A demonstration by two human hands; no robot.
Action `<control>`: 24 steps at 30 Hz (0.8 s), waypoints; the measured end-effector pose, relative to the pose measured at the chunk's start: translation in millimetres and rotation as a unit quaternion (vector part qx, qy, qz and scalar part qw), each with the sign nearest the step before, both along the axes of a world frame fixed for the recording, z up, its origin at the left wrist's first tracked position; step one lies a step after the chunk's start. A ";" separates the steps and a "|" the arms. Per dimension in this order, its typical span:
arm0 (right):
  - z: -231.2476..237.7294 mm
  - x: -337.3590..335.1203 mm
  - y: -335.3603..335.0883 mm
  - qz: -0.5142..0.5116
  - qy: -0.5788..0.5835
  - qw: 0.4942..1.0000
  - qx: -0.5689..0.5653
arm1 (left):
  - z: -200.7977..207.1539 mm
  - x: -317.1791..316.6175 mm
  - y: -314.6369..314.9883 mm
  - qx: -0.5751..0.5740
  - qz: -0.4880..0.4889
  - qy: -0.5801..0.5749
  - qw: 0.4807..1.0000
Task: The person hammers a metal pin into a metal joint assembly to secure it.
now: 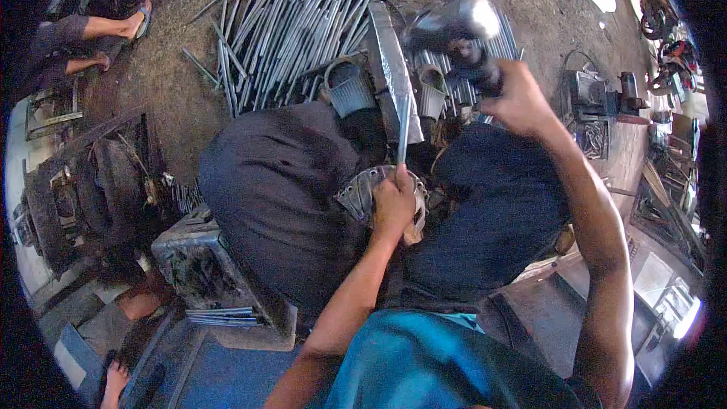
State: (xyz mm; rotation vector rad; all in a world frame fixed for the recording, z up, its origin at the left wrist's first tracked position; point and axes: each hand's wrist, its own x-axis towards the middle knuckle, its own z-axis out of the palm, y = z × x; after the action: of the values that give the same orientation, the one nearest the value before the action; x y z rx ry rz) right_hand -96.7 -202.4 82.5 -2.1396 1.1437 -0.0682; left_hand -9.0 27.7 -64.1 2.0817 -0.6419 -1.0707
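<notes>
My left hand (394, 201) is closed round the near end of a thin metal rod (404, 140), between my knees. The rod's far part lies along a long narrow metal block (388, 60) with a shiny, worn top. Just beneath that hand sits a grey rounded piece (362, 191) with holes along its edge; the hand partly covers it. My right hand (519, 98) is raised to the right of the block, gripping a dark hammer (452, 21) by its handle. Motion smears the hammer, and its bright, shiny end stands above the block's right side.
Many metal rods (284, 38) lie in a loose pile beyond my left knee, others (500, 38) behind the hammer. A dirty metal box (216, 265) stands at my left. A vise-like tool (606, 95) is at right. Another person's legs (106, 29) show at far left.
</notes>
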 end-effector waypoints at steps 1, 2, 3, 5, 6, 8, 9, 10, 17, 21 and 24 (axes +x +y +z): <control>-1.4 -6.4 6.6 -0.104 -0.219 0.969 0.045 | 2.6 -0.2 -1.4 0.002 -0.015 0.007 1.000; -1.4 -14.0 -2.6 -0.084 -0.257 0.955 0.122 | 5.1 0.3 -2.2 0.004 -0.028 0.013 1.000; -0.6 -24.4 -16.9 -0.066 -0.291 0.934 0.195 | 8.3 -2.2 -8.6 0.002 -0.027 0.017 0.999; -24.2 -26.6 -25.1 0.046 -0.253 0.966 0.013 | 16.5 -4.1 -11.2 0.017 -0.040 0.015 0.999; -85.5 -44.8 -21.4 -0.153 -0.311 0.913 0.214 | 16.1 -5.6 -12.4 0.017 -0.045 0.015 0.999; -133.2 -56.9 -13.1 -0.127 -0.112 0.956 0.240 | 11.6 -5.7 -13.3 0.000 -0.078 -0.061 0.995; -120.6 -54.3 -4.8 0.101 0.131 0.985 0.044 | 10.9 -2.7 -11.7 0.006 -0.075 -0.066 0.995; -104.8 -41.5 -1.9 -0.005 0.080 0.993 0.083 | 12.6 -3.4 -11.2 -0.004 -0.059 -0.057 0.997; -91.2 -39.2 -37.4 0.031 0.090 0.994 0.046 | 11.3 -5.1 -13.7 -0.005 -0.037 -0.055 0.998; -58.4 -35.1 -22.7 -0.137 -0.355 0.891 0.248 | 3.2 -2.6 -1.6 -0.031 -0.062 -0.121 0.990; -64.3 -48.0 -25.4 -0.033 -0.294 0.949 0.109 | 15.4 -2.0 -12.0 -0.035 -0.091 -0.114 0.989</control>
State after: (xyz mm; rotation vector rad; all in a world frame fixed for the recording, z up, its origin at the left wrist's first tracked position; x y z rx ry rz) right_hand -144.7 -227.8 18.2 -1.7124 0.8186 -0.5473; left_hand -10.9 15.7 -48.7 2.1329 -0.9849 -0.8979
